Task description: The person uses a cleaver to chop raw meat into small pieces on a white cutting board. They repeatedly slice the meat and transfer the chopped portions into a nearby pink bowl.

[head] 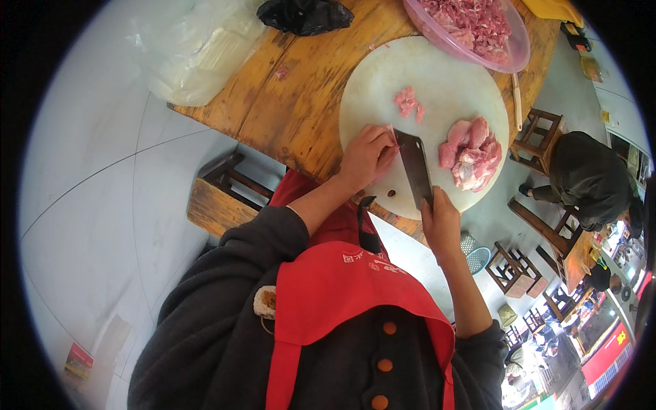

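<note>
My right hand (439, 220) grips the handle of a dark-bladed cleaver (414, 161) over a round white cutting board (374, 82). With fingers curled, my left hand (368, 156) presses a piece of raw meat (385, 173) against the board, mostly hidden under the hand. The blade's far end meets the meat beside my left fingertips. A few small cut bits of meat (406, 101) lie beyond the blade. To the right sits a pile of larger raw meat pieces (471, 151).
A pink plastic bowl (521, 51) of cut meat overlaps the board's far edge. On the wooden table (287, 107) are a black plastic bag (305, 15), clear plastic bags (200, 56) and a light-handled tool (516, 102). Wooden stools (538, 138) and a person in dark clothing (589, 179) are at right.
</note>
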### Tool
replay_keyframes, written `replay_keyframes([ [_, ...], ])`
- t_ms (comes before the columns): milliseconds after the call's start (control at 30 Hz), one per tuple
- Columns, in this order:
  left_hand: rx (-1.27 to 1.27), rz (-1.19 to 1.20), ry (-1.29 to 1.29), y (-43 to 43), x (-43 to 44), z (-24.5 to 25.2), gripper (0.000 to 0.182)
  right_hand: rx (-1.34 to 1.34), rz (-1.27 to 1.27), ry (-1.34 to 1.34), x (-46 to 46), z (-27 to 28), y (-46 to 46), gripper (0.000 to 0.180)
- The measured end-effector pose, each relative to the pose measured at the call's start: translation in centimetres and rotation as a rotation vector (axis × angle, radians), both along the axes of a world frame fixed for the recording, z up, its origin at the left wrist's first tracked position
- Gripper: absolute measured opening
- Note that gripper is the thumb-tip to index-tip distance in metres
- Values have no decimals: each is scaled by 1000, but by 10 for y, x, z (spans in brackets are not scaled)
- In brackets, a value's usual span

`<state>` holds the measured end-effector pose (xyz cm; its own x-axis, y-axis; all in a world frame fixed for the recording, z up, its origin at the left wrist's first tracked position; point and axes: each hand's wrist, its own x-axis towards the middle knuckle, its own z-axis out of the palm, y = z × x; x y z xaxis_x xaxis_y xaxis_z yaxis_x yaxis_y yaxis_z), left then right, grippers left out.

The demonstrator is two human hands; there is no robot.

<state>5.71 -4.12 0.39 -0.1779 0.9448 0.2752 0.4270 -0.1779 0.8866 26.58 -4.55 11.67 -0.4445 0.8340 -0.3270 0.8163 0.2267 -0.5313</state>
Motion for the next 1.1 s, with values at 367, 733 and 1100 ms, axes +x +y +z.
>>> replay_keyframes([
  [367,54,2,63,0,-3,-4,14,249,15,99,-83,-47,82,26],
  [733,36,11,26,-1,-1,-4,16,39,51,16,2,-10,3,28],
  [1100,34,16,10,-5,-4,0,15,236,52,168,-82,-30,96,31],
])
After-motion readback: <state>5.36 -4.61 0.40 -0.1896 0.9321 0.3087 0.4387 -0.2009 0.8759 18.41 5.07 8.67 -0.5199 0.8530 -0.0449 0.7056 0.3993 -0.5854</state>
